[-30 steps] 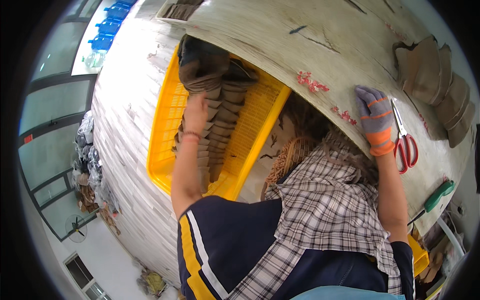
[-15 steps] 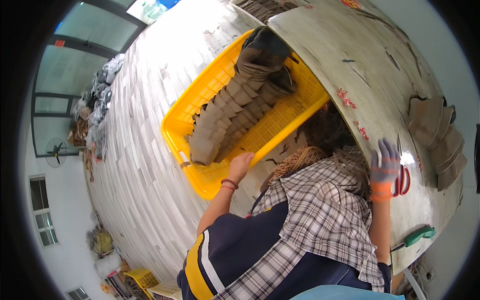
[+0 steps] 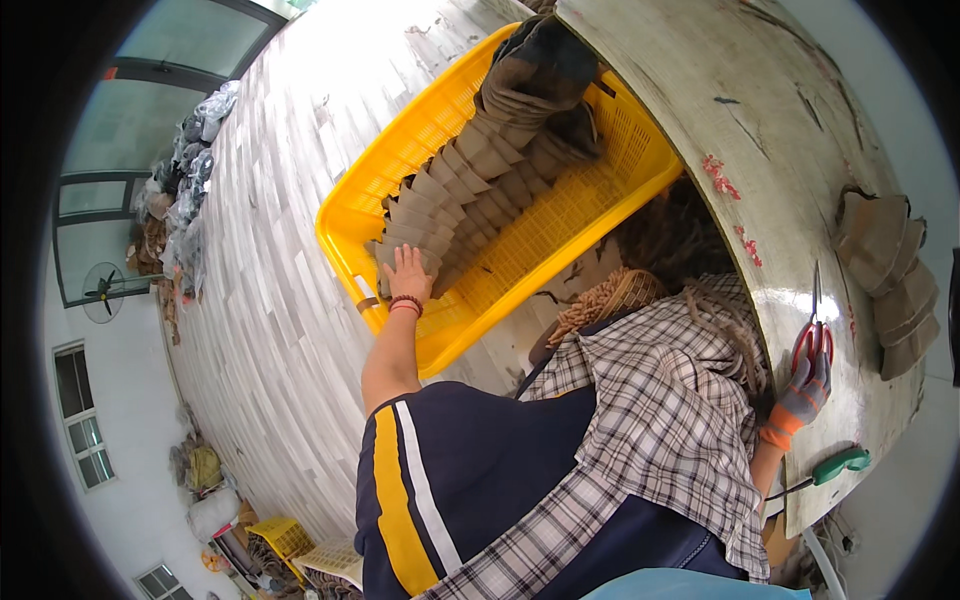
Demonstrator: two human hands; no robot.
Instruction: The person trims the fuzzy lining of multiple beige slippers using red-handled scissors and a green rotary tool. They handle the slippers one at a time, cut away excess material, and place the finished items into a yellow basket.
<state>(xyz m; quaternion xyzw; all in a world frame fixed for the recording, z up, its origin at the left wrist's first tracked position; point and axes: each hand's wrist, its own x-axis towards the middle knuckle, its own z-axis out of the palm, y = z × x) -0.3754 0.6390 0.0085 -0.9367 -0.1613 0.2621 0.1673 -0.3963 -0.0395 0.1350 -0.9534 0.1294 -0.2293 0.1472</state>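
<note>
My bare left hand (image 3: 408,272), with a beaded bracelet at the wrist, lies with fingers spread on the near end of a long row of nested brown pieces (image 3: 440,205), cloth- or leather-like. That row and a second one beside it rest in a yellow plastic basket (image 3: 420,360); their far ends are darker. On the right, my right hand (image 3: 803,397) wears a grey glove with an orange cuff. Its fingers are closed at the red handles of scissors (image 3: 813,345), whose blades point away from me along the tabletop.
The pale worktable (image 3: 680,80) curves along my right. On it are more brown pieces (image 3: 885,280) and a green-handled tool (image 3: 840,466) near the close edge. A checked cloth (image 3: 660,390) covers my lap. Bagged items (image 3: 195,180) line the floor by the glass doors.
My left hand has moved from the basket's near rim onto the brown pieces. The gloved right hand has drawn back from beside the scissors to their handles. The view has shifted slightly.
</note>
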